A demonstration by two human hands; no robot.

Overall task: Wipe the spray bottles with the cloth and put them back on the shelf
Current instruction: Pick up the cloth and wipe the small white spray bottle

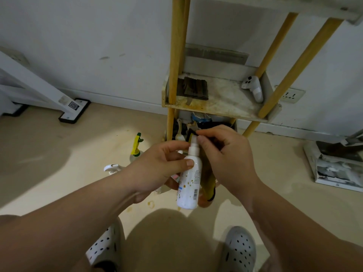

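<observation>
Spray bottle (189, 191) in left hand (157, 167)

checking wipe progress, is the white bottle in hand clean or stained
Stained: brown spots dot the lower body of the white bottle, which the left hand holds.

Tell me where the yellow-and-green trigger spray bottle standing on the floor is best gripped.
Probably the neck under the trigger head of the yellow-and-green trigger spray bottle, reached from above. It stands upright on the beige floor with its head topmost and free, while its clear body is partly hidden behind the left hand, which holds the white plastic spray bottle.
</observation>
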